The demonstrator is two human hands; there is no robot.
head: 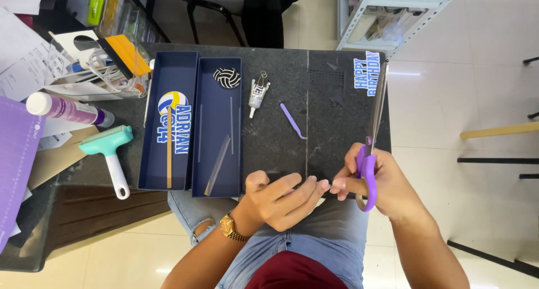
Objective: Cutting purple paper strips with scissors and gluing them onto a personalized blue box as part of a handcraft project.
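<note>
Firmly right hand [387, 182] on purple-handled scissors [371, 146].

Your right hand [387, 182] grips purple-handled scissors [371, 148], their long blades pointing away across the dark stone table [275, 148]. Your left hand [281, 199], a gold watch [229, 227] at its wrist, meets the right one fingertip to fingertip at the near edge; whatever is pinched there is too small to tell. At the blades' far tip lies a blue lettered cutout [366, 73]. Left of centre sit two navy box halves [191, 126], one holding a lettered volleyball topper [173, 120], the other a volleyball cutout [227, 77]. Between them and the scissors lie a glue tube [257, 95] and purple tweezers [292, 120]. A teal roller [112, 154] rests far left.
</note>
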